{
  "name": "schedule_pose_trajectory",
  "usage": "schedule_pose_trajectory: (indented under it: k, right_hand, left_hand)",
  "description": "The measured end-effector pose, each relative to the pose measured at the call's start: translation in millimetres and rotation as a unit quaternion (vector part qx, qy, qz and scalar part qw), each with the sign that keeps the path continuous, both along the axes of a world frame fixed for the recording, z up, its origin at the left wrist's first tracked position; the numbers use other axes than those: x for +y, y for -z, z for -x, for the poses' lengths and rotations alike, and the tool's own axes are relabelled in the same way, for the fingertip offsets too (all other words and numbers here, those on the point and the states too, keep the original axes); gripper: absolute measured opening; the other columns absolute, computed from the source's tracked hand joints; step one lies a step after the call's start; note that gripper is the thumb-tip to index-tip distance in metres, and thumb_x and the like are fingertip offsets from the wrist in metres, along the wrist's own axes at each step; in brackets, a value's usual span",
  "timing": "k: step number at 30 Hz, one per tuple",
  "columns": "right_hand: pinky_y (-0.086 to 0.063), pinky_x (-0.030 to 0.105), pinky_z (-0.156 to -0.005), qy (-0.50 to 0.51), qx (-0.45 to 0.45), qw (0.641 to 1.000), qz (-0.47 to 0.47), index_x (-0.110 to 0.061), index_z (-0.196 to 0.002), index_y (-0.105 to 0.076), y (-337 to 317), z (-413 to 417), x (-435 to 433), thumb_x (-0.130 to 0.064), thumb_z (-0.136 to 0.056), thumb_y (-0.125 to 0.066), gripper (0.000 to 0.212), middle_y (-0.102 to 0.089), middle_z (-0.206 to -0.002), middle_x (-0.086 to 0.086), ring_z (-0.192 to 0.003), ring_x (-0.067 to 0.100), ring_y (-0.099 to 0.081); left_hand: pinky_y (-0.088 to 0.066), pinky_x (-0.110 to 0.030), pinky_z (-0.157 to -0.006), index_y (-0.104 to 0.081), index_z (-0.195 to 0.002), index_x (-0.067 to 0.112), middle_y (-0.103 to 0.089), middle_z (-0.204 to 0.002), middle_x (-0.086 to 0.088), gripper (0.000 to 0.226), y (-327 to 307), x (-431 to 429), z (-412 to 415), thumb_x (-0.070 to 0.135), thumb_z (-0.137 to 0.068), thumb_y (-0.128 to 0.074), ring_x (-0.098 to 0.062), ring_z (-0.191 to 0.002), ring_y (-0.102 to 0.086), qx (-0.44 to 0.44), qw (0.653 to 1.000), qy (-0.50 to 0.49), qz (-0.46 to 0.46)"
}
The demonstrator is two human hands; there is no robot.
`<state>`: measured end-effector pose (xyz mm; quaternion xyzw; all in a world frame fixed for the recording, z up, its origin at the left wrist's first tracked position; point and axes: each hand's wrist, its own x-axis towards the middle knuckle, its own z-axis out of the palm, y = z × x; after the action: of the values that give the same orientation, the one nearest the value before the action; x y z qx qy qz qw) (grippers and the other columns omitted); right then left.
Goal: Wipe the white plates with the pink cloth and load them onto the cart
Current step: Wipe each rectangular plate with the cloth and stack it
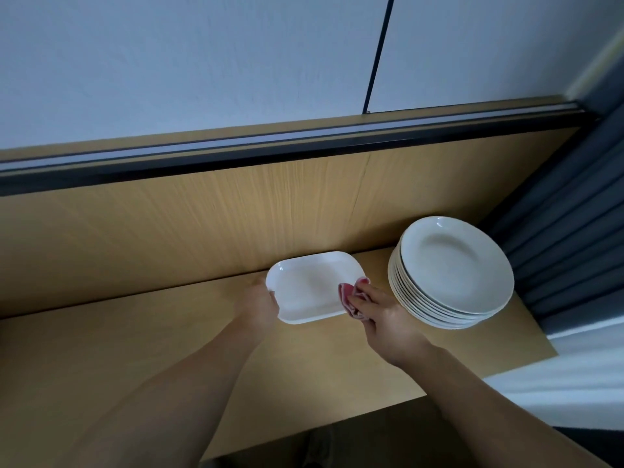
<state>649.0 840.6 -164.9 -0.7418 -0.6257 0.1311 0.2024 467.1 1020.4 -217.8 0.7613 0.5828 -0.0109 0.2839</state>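
Note:
A white rectangular plate (309, 287) with rounded corners is tilted above the wooden table. My left hand (259, 304) grips its left edge. My right hand (381, 310) holds a bunched pink cloth (351, 297) against the plate's right edge. Right of my right hand, a stack of several round white plates (452, 271) stands on the table. No cart is in view.
The wooden table (135, 359) runs to a wooden back panel (202, 211) topped by a dark rail. A grey ribbed wall (567, 251) closes the right side. The table's front edge (304, 430) lies near my forearms, with dark floor below.

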Motion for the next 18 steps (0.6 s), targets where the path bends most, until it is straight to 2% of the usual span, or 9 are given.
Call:
schedule_pose_trajectory:
  k: [6,8,11,13,16,18]
  right_hand:
    - [-0.055,0.043,-0.088,0.004,0.001,1.0,-0.006,-0.005,-0.117,-0.067,-6,-3,0,0.01,-0.079,-0.061,0.041,-0.056,-0.131,0.016,-0.114,0.036,-0.058]
    - [-0.054,0.042,-0.089,0.008,0.0,1.0,-0.011,-0.004,-0.117,-0.067,-9,-2,0,0.009,-0.079,-0.063,0.04,-0.057,-0.13,0.016,-0.111,0.036,-0.06]
    - [-0.056,0.045,-0.083,0.006,0.001,1.0,-0.017,-0.005,-0.115,-0.068,-14,0,3,0.009,-0.079,-0.061,0.039,-0.058,-0.127,0.014,-0.106,0.037,-0.061]
    - [-0.057,0.047,-0.074,-0.001,-0.003,1.0,-0.019,-0.006,-0.112,-0.067,-15,3,8,0.009,-0.079,-0.057,0.037,-0.057,-0.124,0.01,-0.099,0.036,-0.061]
    - [-0.056,0.045,-0.078,0.001,-0.004,1.0,-0.03,-0.009,-0.117,-0.067,-18,15,18,0.009,-0.079,-0.057,0.043,-0.057,-0.13,0.011,-0.107,0.036,-0.06]
    - [-0.056,0.044,-0.078,-0.003,-0.003,0.999,-0.041,-0.008,-0.115,-0.068,-22,29,25,0.011,-0.078,-0.059,0.043,-0.059,-0.127,0.014,-0.107,0.036,-0.061]
  left_hand:
    - [-0.045,-0.032,-0.065,-0.046,-0.104,0.006,-0.06,-0.094,-0.011,0.011,-10,2,-3,0.01,-0.094,-0.044,-0.03,-0.084,-0.06,-0.088,0.994,-0.054,0.03]
    - [-0.054,-0.04,-0.069,-0.044,-0.1,0.009,-0.059,-0.093,-0.011,0.006,-14,3,-2,0.012,-0.095,-0.042,-0.032,-0.082,-0.062,-0.114,0.989,-0.075,0.05]
    - [-0.057,-0.049,-0.072,-0.045,-0.101,0.01,-0.059,-0.093,-0.01,0.009,-22,2,6,0.015,-0.097,-0.039,-0.033,-0.079,-0.065,-0.139,0.984,-0.084,0.076]
    - [-0.057,-0.049,-0.073,-0.045,-0.102,0.011,-0.059,-0.092,-0.008,0.01,-26,2,17,0.016,-0.098,-0.038,-0.031,-0.079,-0.065,-0.144,0.983,-0.082,0.074]
    - [-0.057,-0.046,-0.074,-0.044,-0.103,0.017,-0.058,-0.094,-0.003,0.009,-29,2,41,0.016,-0.099,-0.036,-0.026,-0.082,-0.063,-0.151,0.983,-0.08,0.062]
    - [-0.056,-0.046,-0.076,-0.045,-0.105,0.02,-0.059,-0.097,-0.001,0.012,-29,2,61,0.016,-0.099,-0.035,-0.024,-0.085,-0.062,-0.157,0.983,-0.079,0.052]
